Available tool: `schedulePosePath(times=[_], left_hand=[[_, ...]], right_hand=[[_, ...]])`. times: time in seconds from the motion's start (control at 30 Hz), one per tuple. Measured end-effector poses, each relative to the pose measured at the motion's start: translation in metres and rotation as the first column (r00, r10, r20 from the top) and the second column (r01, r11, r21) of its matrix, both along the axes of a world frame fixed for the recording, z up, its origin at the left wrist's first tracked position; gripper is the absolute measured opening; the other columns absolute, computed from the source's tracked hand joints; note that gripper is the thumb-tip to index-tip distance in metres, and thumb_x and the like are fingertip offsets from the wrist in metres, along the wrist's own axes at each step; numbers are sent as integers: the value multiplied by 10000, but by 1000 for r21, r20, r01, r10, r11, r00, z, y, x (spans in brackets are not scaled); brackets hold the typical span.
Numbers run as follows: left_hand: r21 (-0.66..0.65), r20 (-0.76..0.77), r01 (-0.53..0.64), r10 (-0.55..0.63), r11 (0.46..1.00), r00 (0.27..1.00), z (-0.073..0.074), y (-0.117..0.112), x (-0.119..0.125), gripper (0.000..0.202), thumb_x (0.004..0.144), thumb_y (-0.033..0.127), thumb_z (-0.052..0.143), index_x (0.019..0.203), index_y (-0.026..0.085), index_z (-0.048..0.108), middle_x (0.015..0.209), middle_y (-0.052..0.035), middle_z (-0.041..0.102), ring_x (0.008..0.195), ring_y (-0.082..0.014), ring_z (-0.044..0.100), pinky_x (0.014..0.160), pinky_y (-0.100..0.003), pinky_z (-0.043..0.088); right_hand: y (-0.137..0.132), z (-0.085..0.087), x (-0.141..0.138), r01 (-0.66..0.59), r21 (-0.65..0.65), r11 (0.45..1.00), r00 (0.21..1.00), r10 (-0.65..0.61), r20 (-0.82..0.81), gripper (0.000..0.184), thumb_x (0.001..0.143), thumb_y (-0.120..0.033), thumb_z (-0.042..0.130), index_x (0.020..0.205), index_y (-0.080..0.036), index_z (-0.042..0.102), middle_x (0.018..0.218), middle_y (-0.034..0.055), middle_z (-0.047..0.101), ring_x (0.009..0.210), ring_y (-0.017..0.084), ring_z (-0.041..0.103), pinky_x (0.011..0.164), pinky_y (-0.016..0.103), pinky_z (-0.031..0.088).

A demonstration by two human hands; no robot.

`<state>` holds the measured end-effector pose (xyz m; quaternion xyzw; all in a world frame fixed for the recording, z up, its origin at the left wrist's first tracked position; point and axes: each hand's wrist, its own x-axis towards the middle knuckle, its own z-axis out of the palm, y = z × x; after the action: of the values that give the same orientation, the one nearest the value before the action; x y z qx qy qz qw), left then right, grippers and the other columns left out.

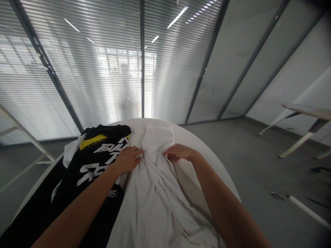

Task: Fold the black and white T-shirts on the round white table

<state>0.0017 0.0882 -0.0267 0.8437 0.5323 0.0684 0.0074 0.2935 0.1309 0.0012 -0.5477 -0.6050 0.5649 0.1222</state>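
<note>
Down between the left hand (129, 159) and right hand (181, 151) lies a wrinkled white garment (155, 196), reaching past both. Left fingertips rest on it, right fingers curl at its edge; whether either pinches, I cannot tell. Left lies a black printed shirt (89, 156); right, bare table (186, 135); beyond its curved rim, blinds (116, 89).

White garment (152, 210): near end cut off. Right hand (179, 152): grip indistinct, fingertips partly hidden. Black garment (68, 179): near end cut off; lettering (89, 172) partly covered by left forearm (90, 198). Desk (314, 111), right: cut off. Patch in far glass (124, 68): blurred.
</note>
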Motion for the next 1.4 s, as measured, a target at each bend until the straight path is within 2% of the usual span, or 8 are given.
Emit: schedulePosePath(times=[0.2, 0.33, 0.57, 0.7, 0.87, 1.03, 1.17, 1.4], left_hand=[[-1, 46, -10, 10, 1000, 999, 0, -4, 5, 422, 892, 312, 447, 1293, 285, 578, 1230, -74, 593, 1156, -267, 521, 1026, -463, 365], [23, 114, 71, -73, 997, 991, 6, -16, 17, 440, 888, 324, 471, 1318, 289, 554, 1318, -68, 542, 1234, -267, 467, 1051, -446, 362], [-98, 268, 282, -248, 954, 931, 2, -16, 15, 505, 883, 296, 482, 1386, 267, 496, 1346, -50, 543, 1193, -173, 538, 1075, -312, 375], [-65, 210, 257, -239, 964, 948, -4, -10, 10, 413, 884, 332, 492, 1269, 246, 616, 1319, -59, 583, 1210, -201, 533, 1094, -347, 358], [-33, 117, 173, -168, 984, 979, -4, -6, 5, 393, 870, 335, 498, 1230, 259, 635, 1321, -65, 584, 1187, -238, 549, 1070, -416, 367], [-53, 116, 127, -121, 990, 986, 3, -6, 2, 293, 842, 287, 506, 1078, 250, 676, 1195, -47, 643, 1107, -216, 576, 1013, -373, 394], [-26, 32, 81, -80, 996, 996, 11, -12, 9, 232, 842, 306, 497, 987, 252, 671, 1039, -44, 662, 1001, -226, 602, 940, -399, 412], [9, -29, 43, -43, 999, 999, 12, -12, 10, 223, 848, 318, 484, 961, 243, 661, 1007, -49, 660, 967, -236, 608, 897, -417, 401]], right_hand=[[9, -8, 10, 270, 89, 959, 962, -264, -75, 182, 759, -317, 653, 799, -145, 699, 727, 68, 662, 632, 150, 601, 612, 272, 521], [10, -10, 16, 281, 112, 953, 952, -263, -153, 325, 798, -375, 631, 1033, -156, 680, 961, 112, 694, 731, 167, 626, 661, 315, 535], [16, -11, 17, 290, 527, 799, 947, -320, -36, 554, 832, -357, 617, 1347, -167, 543, 1426, 125, 493, 1247, 272, 510, 944, 342, 473], [10, 0, 23, 186, 411, 892, 963, -248, 103, 518, 848, -360, 607, 1332, -184, 552, 1239, 141, 627, 946, 248, 647, 744, 339, 551], [0, 10, 31, 83, 138, 987, 977, -107, 182, 556, 868, -369, 594, 1378, -206, 444, 773, 56, 644, 613, 156, 600, 574, 297, 547], [1, 3, 39, -122, 73, 990, 979, 108, 171, 379, 809, -422, 666, 1115, -201, 629, 751, 27, 605, 633, 141, 594, 563, 241, 517], [3, 2, 39, -100, 55, 993, 972, 86, 217, 244, 803, -406, 653, 851, -166, 667, 691, 39, 597, 653, 168, 609, 548, 239, 510], [-3, 14, 36, -43, 97, 994, 967, 17, 253, 237, 813, -388, 632, 862, -158, 658, 706, 54, 607, 655, 181, 613, 545, 269, 528]])
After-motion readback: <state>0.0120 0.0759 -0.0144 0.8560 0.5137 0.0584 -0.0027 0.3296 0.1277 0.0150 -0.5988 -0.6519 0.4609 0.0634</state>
